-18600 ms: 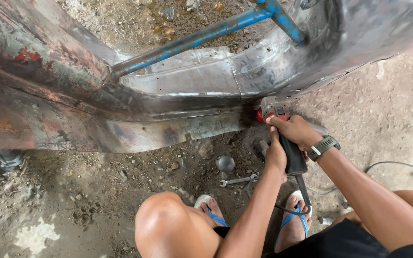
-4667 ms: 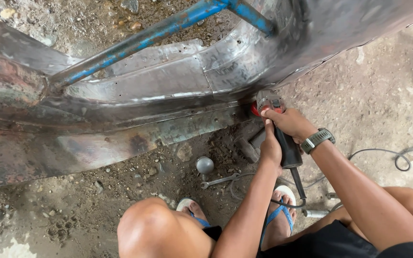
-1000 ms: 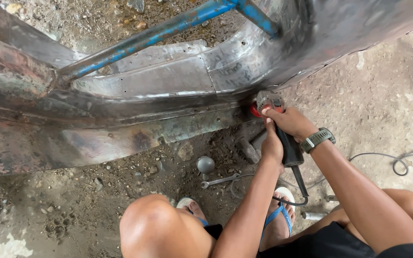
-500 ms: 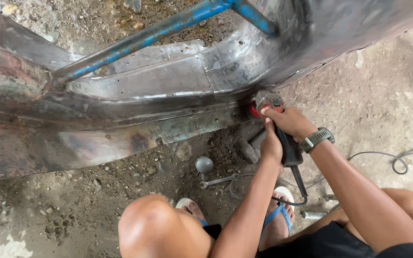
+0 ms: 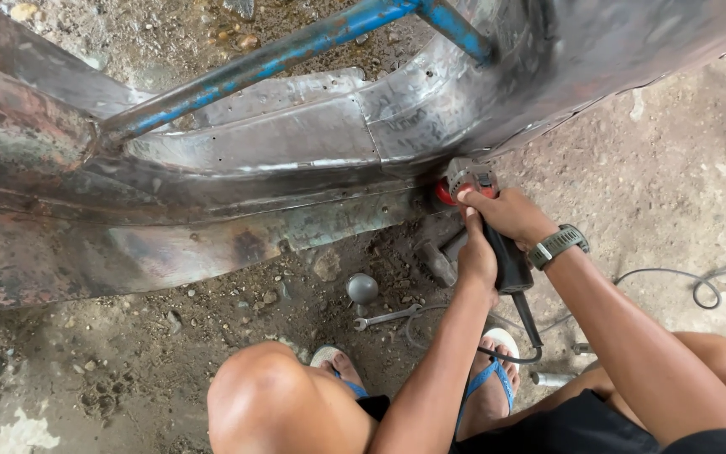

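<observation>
Bare dirt ground [image 5: 657, 160] with scattered stones and grit. Blue metal tube [image 5: 270, 59] crosses above at slant, joined to second blue tube near top right. Combination wrench [image 5: 388, 317] lies flat on dirt; round grey knob-like object [image 5: 362, 288] just beside it. Hammer head [image 5: 434, 262] rests nearby. Thin grey cable [image 5: 699, 286] loops at right. Blue flip-flops [image 5: 491, 370] on feet at bottom

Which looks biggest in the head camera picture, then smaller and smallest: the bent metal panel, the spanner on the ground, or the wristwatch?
1. Bent metal panel, by far the largest.
2. Spanner.
3. Wristwatch, a bit smaller, though nearer the camera.
</observation>
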